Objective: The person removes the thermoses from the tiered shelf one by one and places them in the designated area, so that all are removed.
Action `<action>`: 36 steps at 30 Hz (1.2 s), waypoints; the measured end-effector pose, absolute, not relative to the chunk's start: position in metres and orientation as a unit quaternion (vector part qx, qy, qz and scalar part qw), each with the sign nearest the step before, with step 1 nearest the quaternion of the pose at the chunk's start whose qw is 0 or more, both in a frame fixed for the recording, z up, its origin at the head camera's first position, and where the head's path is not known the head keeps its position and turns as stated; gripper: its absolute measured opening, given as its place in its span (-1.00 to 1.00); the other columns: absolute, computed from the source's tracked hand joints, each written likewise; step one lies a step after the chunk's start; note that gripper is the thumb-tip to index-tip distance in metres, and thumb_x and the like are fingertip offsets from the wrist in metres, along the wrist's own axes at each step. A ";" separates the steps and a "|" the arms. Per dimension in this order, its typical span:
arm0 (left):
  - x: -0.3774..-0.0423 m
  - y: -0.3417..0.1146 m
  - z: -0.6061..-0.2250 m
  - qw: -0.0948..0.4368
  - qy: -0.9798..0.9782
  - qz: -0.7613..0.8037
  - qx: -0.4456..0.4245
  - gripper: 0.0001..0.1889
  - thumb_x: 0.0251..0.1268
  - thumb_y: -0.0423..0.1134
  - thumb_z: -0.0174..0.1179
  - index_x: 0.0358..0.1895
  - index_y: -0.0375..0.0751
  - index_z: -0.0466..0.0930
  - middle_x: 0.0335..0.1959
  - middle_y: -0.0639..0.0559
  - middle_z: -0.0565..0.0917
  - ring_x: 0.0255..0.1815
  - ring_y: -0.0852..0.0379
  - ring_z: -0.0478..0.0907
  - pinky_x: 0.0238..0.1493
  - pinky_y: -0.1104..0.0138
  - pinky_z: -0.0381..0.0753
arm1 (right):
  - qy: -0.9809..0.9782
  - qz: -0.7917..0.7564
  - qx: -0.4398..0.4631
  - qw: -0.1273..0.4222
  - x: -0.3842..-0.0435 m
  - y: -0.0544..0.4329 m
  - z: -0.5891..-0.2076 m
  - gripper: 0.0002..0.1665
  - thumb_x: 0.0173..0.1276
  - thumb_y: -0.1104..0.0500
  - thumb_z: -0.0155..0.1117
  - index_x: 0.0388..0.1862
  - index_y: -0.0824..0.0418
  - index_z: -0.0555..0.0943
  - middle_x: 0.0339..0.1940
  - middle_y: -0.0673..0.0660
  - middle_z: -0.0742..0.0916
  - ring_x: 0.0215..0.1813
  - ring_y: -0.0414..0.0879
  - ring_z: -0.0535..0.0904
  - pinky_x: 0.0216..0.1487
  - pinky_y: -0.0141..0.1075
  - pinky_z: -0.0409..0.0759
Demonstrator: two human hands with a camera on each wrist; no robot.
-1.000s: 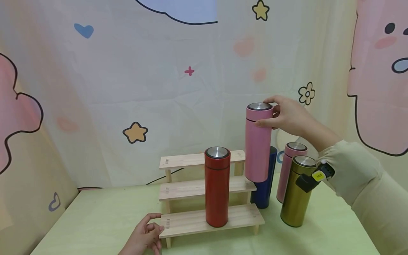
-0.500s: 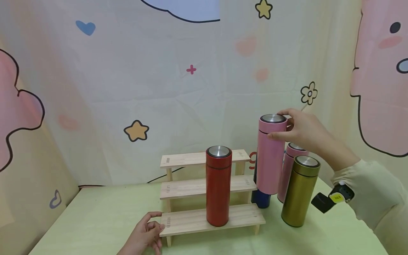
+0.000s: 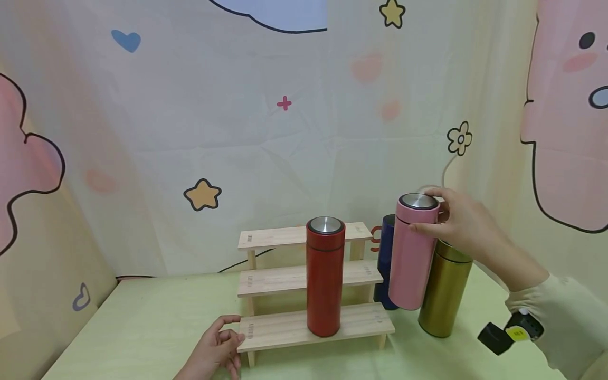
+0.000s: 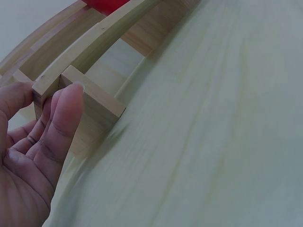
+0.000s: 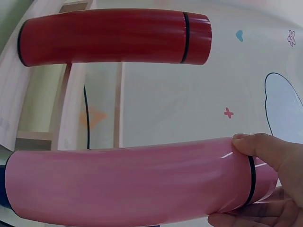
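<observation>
My right hand [image 3: 458, 221] grips a pink thermos flask [image 3: 413, 264] with a steel-topped lid round its upper part. The flask leans slightly, in front of a dark blue flask [image 3: 386, 264] and beside a gold flask [image 3: 444, 290]. In the right wrist view, the thumb and fingers lie on either side of the pink flask's black ring. My left hand [image 3: 216, 345] pinches the left end of the lowest step of a three-step wooden shelf [image 3: 271, 330], thumb and forefinger at its corner. A red flask [image 3: 325, 285] stands upright on that lowest step.
The shelf stands on a pale green table [image 3: 142, 327], with a patterned cloth [image 3: 237, 132] hanging behind. The gold flask stands at the shelf's right, partly behind my right hand. A second pink flask is hidden from view now.
My right hand has carried the pink flask down and to the right, from beside the top step to in front of the blue flask. My left hand keeps its place on the shelf.
</observation>
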State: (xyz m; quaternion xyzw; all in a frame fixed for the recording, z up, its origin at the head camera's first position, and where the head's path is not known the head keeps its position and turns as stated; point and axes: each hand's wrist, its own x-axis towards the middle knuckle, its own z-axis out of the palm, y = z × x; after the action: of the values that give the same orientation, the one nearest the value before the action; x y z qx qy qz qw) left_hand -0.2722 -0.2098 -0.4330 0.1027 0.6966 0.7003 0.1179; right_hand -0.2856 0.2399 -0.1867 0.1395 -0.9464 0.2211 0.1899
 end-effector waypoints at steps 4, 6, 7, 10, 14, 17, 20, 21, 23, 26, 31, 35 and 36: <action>-0.272 -0.209 -0.433 0.115 0.699 0.698 0.104 -0.32 0.43 -0.21 0.10 0.38 -0.42 -0.08 -0.43 0.11 0.52 -0.62 0.20 0.56 -0.58 0.32 0.65 | -0.943 0.220 0.142 0.204 -0.282 0.243 -0.196 -0.10 0.15 -0.13 0.45 0.30 0.33 0.33 -0.05 0.38 0.69 -0.06 0.20 0.65 -0.10 0.04 0.63; -0.271 -0.209 -0.432 0.115 0.700 0.697 0.105 -0.32 0.43 -0.21 0.10 0.38 -0.42 -0.09 -0.43 0.11 0.52 -0.61 0.20 0.56 -0.58 0.32 0.65 | -0.942 0.225 0.143 0.204 -0.281 0.243 -0.201 -0.09 0.15 -0.12 0.45 0.30 0.35 0.32 -0.04 0.39 0.68 -0.06 0.20 0.64 -0.15 -0.01 0.65; -0.271 -0.209 -0.432 0.115 0.700 0.697 0.106 -0.32 0.43 -0.21 0.09 0.38 -0.42 -0.09 -0.43 0.11 0.52 -0.61 0.20 0.56 -0.58 0.32 0.65 | -0.941 0.229 0.143 0.203 -0.280 0.244 -0.203 -0.08 0.15 -0.11 0.45 0.30 0.37 0.31 -0.02 0.40 0.67 -0.04 0.22 0.64 -0.16 -0.03 0.66; -0.271 -0.210 -0.432 0.116 0.699 0.697 0.109 -0.32 0.44 -0.22 0.09 0.38 -0.43 -0.10 -0.43 0.12 0.51 -0.61 0.21 0.56 -0.58 0.32 0.65 | -0.940 0.239 0.142 0.197 -0.279 0.244 -0.210 -0.07 0.14 -0.11 0.46 0.31 0.39 0.30 0.00 0.41 0.65 -0.03 0.24 0.62 -0.21 -0.09 0.67; -0.271 -0.210 -0.433 0.118 0.699 0.697 0.111 -0.32 0.44 -0.22 0.09 0.39 -0.43 -0.11 -0.43 0.12 0.51 -0.60 0.21 0.56 -0.57 0.33 0.65 | -0.941 0.244 0.138 0.187 -0.278 0.244 -0.221 -0.06 0.14 -0.11 0.46 0.30 0.40 0.31 -0.02 0.38 0.65 -0.06 0.19 0.61 -0.25 -0.16 0.66; -0.271 -0.210 -0.433 0.119 0.700 0.696 0.110 -0.32 0.44 -0.22 0.09 0.39 -0.43 -0.11 -0.43 0.12 0.51 -0.60 0.21 0.56 -0.57 0.33 0.65 | -0.944 0.239 0.137 0.183 -0.278 0.245 -0.228 -0.04 0.12 -0.12 0.47 0.30 0.41 0.31 -0.08 0.35 0.68 -0.11 0.13 0.62 -0.27 -0.21 0.63; -0.271 -0.210 -0.432 0.119 0.699 0.696 0.109 -0.32 0.44 -0.21 0.09 0.39 -0.42 -0.11 -0.43 0.11 0.51 -0.60 0.20 0.56 -0.57 0.32 0.65 | -0.944 0.239 0.138 0.183 -0.278 0.246 -0.233 -0.02 0.10 -0.10 0.49 0.30 0.43 0.30 -0.11 0.35 0.71 -0.12 0.12 0.65 -0.26 -0.23 0.63; -0.271 -0.210 -0.432 0.119 0.699 0.696 0.109 -0.31 0.44 -0.21 0.09 0.39 -0.42 -0.11 -0.43 0.11 0.51 -0.60 0.20 0.56 -0.57 0.32 0.66 | -0.943 0.240 0.140 0.184 -0.278 0.246 -0.235 -0.01 0.09 -0.09 0.50 0.31 0.44 0.30 -0.12 0.35 0.71 -0.12 0.12 0.66 -0.26 -0.24 0.62; -0.271 -0.210 -0.432 0.119 0.699 0.697 0.110 -0.31 0.44 -0.21 0.09 0.39 -0.42 -0.11 -0.43 0.11 0.51 -0.60 0.20 0.57 -0.57 0.31 0.66 | -0.942 0.244 0.139 0.184 -0.278 0.247 -0.238 0.03 0.08 -0.10 0.50 0.35 0.44 0.28 -0.11 0.35 0.72 -0.11 0.12 0.67 -0.24 -0.23 0.63; -0.271 -0.211 -0.431 0.120 0.698 0.697 0.111 -0.32 0.44 -0.22 0.08 0.40 -0.42 -0.11 -0.43 0.11 0.50 -0.60 0.20 0.57 -0.57 0.31 0.66 | -0.943 0.240 0.138 0.185 -0.278 0.246 -0.243 0.03 0.07 -0.12 0.50 0.35 0.42 0.29 -0.13 0.33 0.73 -0.12 0.10 0.67 -0.23 -0.22 0.62; -0.271 -0.211 -0.433 0.121 0.697 0.699 0.110 -0.31 0.44 -0.22 0.09 0.40 -0.42 -0.11 -0.42 0.11 0.52 -0.60 0.20 0.57 -0.57 0.32 0.66 | -0.946 0.231 0.135 0.183 -0.277 0.245 -0.252 -0.02 0.07 -0.11 0.50 0.28 0.44 0.33 -0.17 0.30 0.73 -0.17 0.07 0.65 -0.27 -0.19 0.64; -0.271 -0.212 -0.434 0.123 0.693 0.701 0.113 -0.30 0.43 -0.21 0.10 0.39 -0.42 -0.11 -0.41 0.11 0.53 -0.60 0.21 0.57 -0.57 0.33 0.66 | -0.946 0.235 0.132 0.179 -0.277 0.245 -0.259 0.01 0.06 -0.11 0.51 0.31 0.45 0.31 -0.14 0.32 0.72 -0.16 0.08 0.66 -0.24 -0.15 0.65; -0.271 -0.212 -0.434 0.123 0.693 0.701 0.114 -0.29 0.43 -0.20 0.11 0.39 -0.43 -0.12 -0.41 0.11 0.53 -0.60 0.21 0.57 -0.57 0.33 0.66 | -0.946 0.239 0.131 0.176 -0.277 0.245 -0.260 0.03 0.07 -0.12 0.50 0.33 0.45 0.29 -0.12 0.34 0.71 -0.14 0.10 0.66 -0.23 -0.12 0.66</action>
State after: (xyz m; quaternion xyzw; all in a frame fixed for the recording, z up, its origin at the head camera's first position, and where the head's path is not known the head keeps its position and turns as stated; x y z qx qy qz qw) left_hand -0.2713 -0.2117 -0.4342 0.1143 0.6931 0.7010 0.1234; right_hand -0.2772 0.2450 -0.2604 0.1309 -0.9459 0.2390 0.1762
